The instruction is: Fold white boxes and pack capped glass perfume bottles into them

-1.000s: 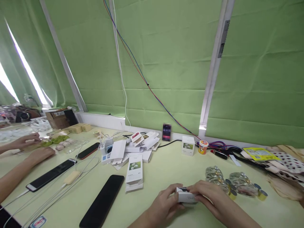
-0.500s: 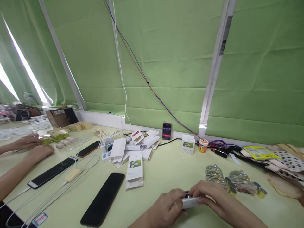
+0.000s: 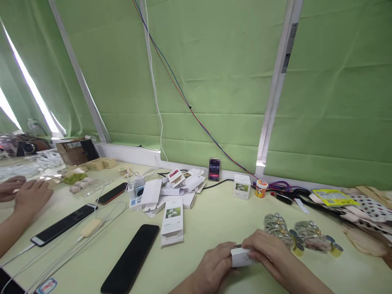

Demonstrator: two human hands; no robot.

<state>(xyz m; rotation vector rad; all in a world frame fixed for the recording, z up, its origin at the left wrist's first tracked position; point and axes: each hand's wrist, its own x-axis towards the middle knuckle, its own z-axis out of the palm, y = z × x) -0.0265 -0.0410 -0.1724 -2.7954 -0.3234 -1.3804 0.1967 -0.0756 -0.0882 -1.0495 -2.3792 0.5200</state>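
Observation:
Near the front of the table, my left hand (image 3: 214, 263) and my right hand (image 3: 271, 251) are both closed on a small white carton (image 3: 240, 258). The left fingers grip its left end; those of the right press on its top and right side. A dark sliver shows at its upper edge, too little to identify. Just beyond my right hand lie several clear-wrapped, shiny items (image 3: 277, 228) and small cylinders with gold sides and dark tops (image 3: 298, 247). To the left of my hands, a white box with a flower picture (image 3: 172, 220) lies on the table.
A pile of flattened white cartons (image 3: 174, 190) sits mid-table. An upright white box (image 3: 241, 187) stands by an orange tub (image 3: 261, 188). Phones (image 3: 130, 258) and white cables lie left. Farther left are another person's hands (image 3: 32, 196). A yellow packet (image 3: 335, 197) is at right.
My right fingers have moved over the top of the carton, and the dark shiny thing seen at its opening is now mostly covered. The other person's hands have shifted left.

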